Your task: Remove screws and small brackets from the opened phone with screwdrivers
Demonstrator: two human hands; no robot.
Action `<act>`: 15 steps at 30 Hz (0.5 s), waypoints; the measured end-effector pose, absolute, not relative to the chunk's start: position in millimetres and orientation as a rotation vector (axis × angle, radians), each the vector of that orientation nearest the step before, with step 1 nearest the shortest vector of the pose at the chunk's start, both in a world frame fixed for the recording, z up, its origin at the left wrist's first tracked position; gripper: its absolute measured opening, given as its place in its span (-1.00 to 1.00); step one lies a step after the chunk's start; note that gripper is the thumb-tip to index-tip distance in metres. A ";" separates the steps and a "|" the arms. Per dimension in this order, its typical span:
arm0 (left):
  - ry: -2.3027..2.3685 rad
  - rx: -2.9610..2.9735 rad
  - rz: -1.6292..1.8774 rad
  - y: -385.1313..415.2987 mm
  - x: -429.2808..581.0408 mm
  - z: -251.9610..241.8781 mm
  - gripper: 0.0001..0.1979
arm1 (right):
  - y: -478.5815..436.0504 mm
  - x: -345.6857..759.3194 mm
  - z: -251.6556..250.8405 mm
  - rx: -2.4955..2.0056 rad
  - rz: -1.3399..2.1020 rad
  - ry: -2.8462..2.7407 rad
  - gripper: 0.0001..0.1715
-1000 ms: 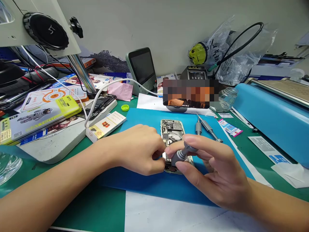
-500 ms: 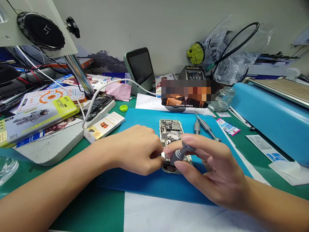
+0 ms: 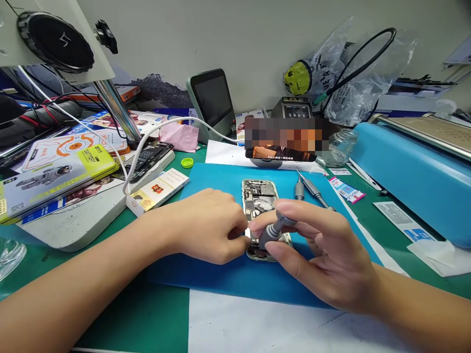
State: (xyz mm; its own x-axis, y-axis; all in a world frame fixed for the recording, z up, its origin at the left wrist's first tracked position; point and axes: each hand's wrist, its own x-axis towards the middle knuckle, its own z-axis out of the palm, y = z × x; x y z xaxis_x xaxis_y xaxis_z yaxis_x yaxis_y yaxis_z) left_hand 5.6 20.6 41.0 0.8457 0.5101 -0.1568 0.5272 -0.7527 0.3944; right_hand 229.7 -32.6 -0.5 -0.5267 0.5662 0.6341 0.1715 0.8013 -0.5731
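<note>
An opened smartphone lies on the blue mat, its inner parts bare. My right hand holds a small grey precision screwdriver over the lower half of the phone, index finger on the cap and thumb against the knurled barrel. The driver is tilted, and its tip is hidden. My left hand is closed at the phone's left edge, curled fingertips close to the driver; whatever they pinch, if anything, cannot be made out. Two more screwdrivers, one with a grey handle and one slanted, lie right of the phone.
A propped phone playing video stands behind the mat, beside a glass jar. On the left are a cigarette box, a green cap, a battery box and a microscope stand. A blue machine sits at right.
The camera view has shifted slightly. Both hands and the screwdriver keep nearly the same pose over the phone.
</note>
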 end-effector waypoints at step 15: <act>0.800 2.624 -0.111 22.1 4.8 38.5 -0.68 | -33.1 228.5 -1.3 -0.569 0.587 -2.061 -0.09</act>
